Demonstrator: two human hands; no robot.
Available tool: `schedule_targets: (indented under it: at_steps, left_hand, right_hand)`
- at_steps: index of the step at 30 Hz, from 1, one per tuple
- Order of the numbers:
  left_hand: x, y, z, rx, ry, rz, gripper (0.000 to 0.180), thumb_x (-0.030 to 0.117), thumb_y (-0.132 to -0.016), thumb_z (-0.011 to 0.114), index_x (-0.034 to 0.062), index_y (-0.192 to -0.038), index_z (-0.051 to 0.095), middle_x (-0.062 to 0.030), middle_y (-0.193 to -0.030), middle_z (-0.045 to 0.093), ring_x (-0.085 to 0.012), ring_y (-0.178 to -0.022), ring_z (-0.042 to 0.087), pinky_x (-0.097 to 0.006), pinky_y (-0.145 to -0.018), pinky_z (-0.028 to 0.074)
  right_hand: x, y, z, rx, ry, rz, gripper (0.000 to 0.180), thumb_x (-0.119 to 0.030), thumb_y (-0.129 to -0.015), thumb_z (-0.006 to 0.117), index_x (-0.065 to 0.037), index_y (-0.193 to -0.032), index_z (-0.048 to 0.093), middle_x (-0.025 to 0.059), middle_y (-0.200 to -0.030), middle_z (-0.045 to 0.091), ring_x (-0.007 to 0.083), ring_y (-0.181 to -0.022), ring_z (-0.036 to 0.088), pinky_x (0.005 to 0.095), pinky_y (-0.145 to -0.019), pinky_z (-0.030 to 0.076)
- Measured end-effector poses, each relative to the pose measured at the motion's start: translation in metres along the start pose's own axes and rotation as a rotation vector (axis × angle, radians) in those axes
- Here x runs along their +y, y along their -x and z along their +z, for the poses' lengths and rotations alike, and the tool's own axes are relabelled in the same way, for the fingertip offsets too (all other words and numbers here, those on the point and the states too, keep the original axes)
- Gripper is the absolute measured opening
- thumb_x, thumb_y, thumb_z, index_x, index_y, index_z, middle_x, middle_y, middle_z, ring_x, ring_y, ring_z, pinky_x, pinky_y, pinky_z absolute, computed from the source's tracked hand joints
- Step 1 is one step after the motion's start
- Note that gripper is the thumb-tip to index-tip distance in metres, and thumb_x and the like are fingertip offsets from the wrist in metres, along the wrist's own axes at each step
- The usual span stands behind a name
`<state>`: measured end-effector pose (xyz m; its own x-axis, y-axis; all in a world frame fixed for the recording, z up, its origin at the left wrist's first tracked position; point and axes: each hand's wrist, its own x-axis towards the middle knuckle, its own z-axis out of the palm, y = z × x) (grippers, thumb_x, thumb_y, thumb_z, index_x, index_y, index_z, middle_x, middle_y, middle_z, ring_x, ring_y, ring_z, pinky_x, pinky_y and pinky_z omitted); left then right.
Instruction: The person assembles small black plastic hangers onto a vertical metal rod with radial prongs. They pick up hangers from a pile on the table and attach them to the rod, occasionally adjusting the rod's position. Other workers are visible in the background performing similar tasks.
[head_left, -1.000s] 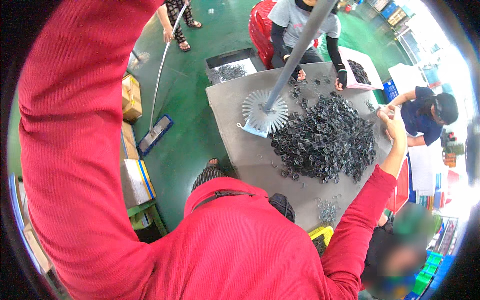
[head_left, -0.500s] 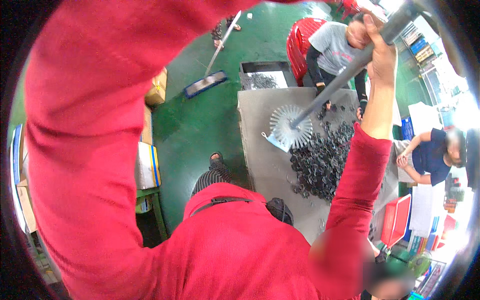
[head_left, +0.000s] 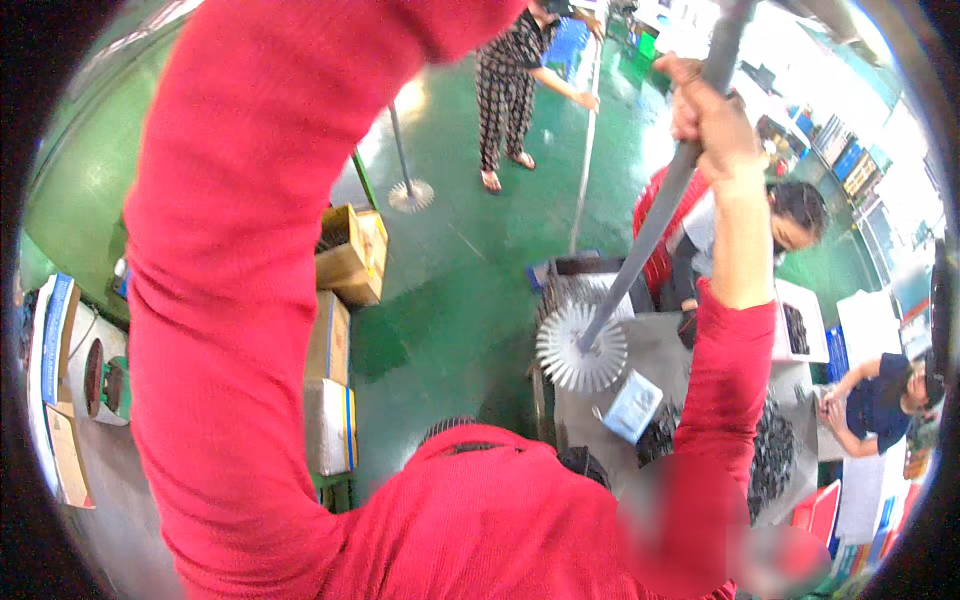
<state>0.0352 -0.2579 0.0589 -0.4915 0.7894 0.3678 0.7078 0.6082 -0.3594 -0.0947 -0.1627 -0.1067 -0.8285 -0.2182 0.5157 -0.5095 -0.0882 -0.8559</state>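
Observation:
My right hand [head_left: 718, 125] is raised high at the upper right, its fingers wrapped round a long grey pole [head_left: 650, 225]. The pole slants down to a white ribbed disc [head_left: 582, 347] at its lower end. Beside the disc is a pale blue flat rectangular piece [head_left: 632, 407]; whether it is attached I cannot tell. My left arm [head_left: 240, 300], in a red sleeve, arches up past the top edge, so the left hand is out of sight. Below the disc, a grey table [head_left: 577, 410] bears a heap of small black curved parts [head_left: 770, 455], partly hidden by my right sleeve.
A person in a grey top [head_left: 690, 250] sits at the table. Another in dark blue [head_left: 875, 405] is at the right; a third [head_left: 510, 90] stands behind, holding a long handle [head_left: 588, 150]. Cardboard boxes [head_left: 355, 265] line the left. A similar ribbed disc [head_left: 410, 196] shows farther off.
The view has tilted up, bringing in the standing person and the second disc. My right hand stays on the pole, its fingers now more plainly round it. The seated person's head has turned.

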Motion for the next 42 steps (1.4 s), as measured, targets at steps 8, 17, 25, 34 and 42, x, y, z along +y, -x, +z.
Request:
schedule_targets:
  at_steps: [8, 17, 25, 34, 42]
  left_hand:
    - [-0.126, 0.074, 0.103, 0.167, -0.094, 0.007, 0.038, 0.015, -0.079, 0.061, 0.0097, -0.117, 0.062, -0.0143, -0.11, 0.063, -0.0313, -0.099, 0.061, -0.04, -0.083, 0.052]
    - [-0.154, 0.172, 0.226, -0.057, -0.025, -0.248, 0.052, 0.011, -0.075, 0.059, 0.0068, -0.126, 0.053, -0.0068, -0.124, 0.053, -0.0234, -0.108, 0.056, -0.033, -0.072, 0.058]
    - [-0.223, 0.214, 0.296, -0.187, -0.075, -0.391, 0.067, 0.017, -0.069, 0.069, 0.0092, -0.132, 0.046, -0.005, -0.135, 0.046, -0.0272, -0.129, 0.039, -0.046, -0.107, 0.032]
    - [-0.193, 0.304, 0.271, 0.092, -0.003, -1.187, 0.063, 0.019, -0.078, 0.07, 0.0067, -0.135, 0.045, -0.0146, -0.139, 0.04, -0.0355, -0.131, 0.035, -0.044, -0.107, 0.034]
    - [-0.053, 0.389, 0.311, 0.2, 0.066, -1.887, 0.043, 0.013, -0.082, 0.065, 0.0075, -0.124, 0.056, -0.014, -0.128, 0.052, -0.0341, -0.12, 0.047, -0.041, -0.101, 0.04]
  right_hand:
    - [0.145, -0.062, 0.131, -0.086, 0.012, -0.131, 0.018, -0.025, -0.087, 0.065, -0.007, -0.088, 0.064, -0.003, -0.055, 0.047, 0.0077, -0.043, 0.042, 0.0246, -0.041, 0.033]
    - [0.286, -0.051, 0.256, -0.238, -0.078, 0.037, 0.028, -0.024, -0.087, 0.064, -0.005, -0.106, 0.058, 0.0041, -0.085, 0.052, 0.0134, -0.075, 0.048, 0.0298, -0.065, 0.037]
    - [0.365, -0.085, 0.3, -0.359, -0.101, 0.048, 0.042, -0.024, -0.086, 0.063, -0.004, -0.121, 0.052, 0.0105, -0.112, 0.057, 0.0184, -0.103, 0.053, 0.0344, -0.086, 0.041]
    - [0.429, -0.142, 0.333, -0.517, -0.199, 0.295, 0.054, -0.017, -0.086, 0.063, 0.004, -0.131, 0.043, 0.0172, -0.114, 0.06, 0.0233, -0.106, 0.057, 0.0312, -0.091, 0.042]
    - [0.466, -0.155, 0.414, -0.436, -0.263, 0.227, 0.058, -0.012, -0.086, 0.066, 0.005, -0.134, 0.039, 0.0209, -0.132, 0.048, 0.0303, -0.119, 0.048, 0.0361, -0.101, 0.035]
